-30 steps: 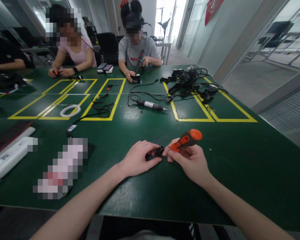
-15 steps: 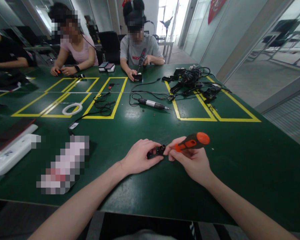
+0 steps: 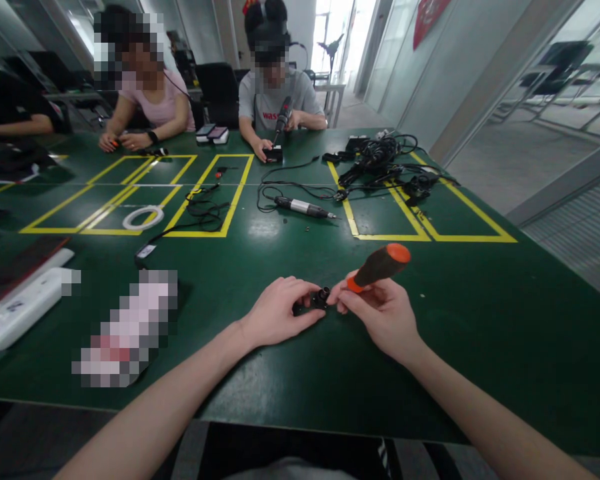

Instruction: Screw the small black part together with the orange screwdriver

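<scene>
Head view, work at the near side of a green table (image 3: 480,347). The left hand (image 3: 283,312) is curved, thumb and forefinger pinching a small black part (image 3: 322,298) between them; the part, with a short round collar facing upward, lies in front of the wearer, between the two hands, and whether it rests on the surface or is held just above cannot be told. The right hand (image 3: 384,315) pinches a screwdriver (image 3: 381,265) low on its grip, the orange butt tilted up and to the right; the shaft and tip are hidden by the fingers, which stand just beside the part. Progress, as judged from this arrangement: the part is steadied and the tool is brought to it, so the work appears under way; neither has been set down, and whether any fastener is seated or loosened, and hence how much remains, cannot be made out. Farther off lie a pen-shaped tool (image 3: 301,207), untouched, a white ring (image 3: 144,218) and a tangle of black cables (image 3: 380,160). Across the table, a co-worker in a grey shirt (image 3: 300,93) holds a power driver (image 3: 283,117) over a black box (image 3: 273,155).
</scene>
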Tool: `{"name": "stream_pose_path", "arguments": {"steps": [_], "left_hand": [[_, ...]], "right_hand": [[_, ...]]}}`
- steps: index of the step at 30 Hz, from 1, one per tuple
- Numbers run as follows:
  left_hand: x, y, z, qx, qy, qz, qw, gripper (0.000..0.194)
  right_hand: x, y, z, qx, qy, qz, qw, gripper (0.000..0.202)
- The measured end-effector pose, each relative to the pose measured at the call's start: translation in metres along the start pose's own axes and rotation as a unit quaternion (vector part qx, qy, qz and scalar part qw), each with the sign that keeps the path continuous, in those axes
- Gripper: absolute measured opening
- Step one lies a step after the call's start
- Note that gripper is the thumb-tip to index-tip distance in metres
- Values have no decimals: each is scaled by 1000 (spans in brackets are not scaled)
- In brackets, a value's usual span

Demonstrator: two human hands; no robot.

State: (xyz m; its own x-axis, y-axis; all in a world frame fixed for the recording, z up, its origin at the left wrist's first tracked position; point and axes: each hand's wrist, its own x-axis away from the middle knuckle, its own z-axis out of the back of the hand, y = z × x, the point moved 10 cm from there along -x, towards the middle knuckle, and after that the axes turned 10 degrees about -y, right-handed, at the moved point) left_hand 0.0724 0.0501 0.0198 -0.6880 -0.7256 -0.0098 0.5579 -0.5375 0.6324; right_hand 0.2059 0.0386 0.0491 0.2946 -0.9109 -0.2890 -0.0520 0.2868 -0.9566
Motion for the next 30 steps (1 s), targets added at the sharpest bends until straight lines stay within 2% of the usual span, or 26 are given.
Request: {"name": "stream_pose_path", "arguments": {"steps": [5, 10, 14, 19, 24, 27, 30], "left_hand": [[0, 1, 0, -3, 3, -2, 1000, 24], [1, 0, 0, 1, 7, -5, 1000, 24], [1, 0, -1, 5, 4, -8, 1000, 24], [1, 0, -1, 10, 5, -4, 1000, 25], [2, 0, -2, 11, 2, -3, 1000, 25], [2, 1, -2, 15, 5, -4, 1000, 23], [3, 2, -1, 18, 8, -8, 1000, 19]], "right_hand": [[-2, -7, 1, 36, -8, 12, 999, 34], [-2, -7, -4, 14, -34, 13, 999, 39], [2, -7, -4, 2, -23, 28, 999, 30], [3, -4, -5, 38, -20, 12, 999, 22], [1, -19, -3, 73, -17, 48, 996, 14], [0, -23, -5, 94, -27, 54, 994, 22], [2, -18, -9, 69, -48, 43, 996, 30]]}}
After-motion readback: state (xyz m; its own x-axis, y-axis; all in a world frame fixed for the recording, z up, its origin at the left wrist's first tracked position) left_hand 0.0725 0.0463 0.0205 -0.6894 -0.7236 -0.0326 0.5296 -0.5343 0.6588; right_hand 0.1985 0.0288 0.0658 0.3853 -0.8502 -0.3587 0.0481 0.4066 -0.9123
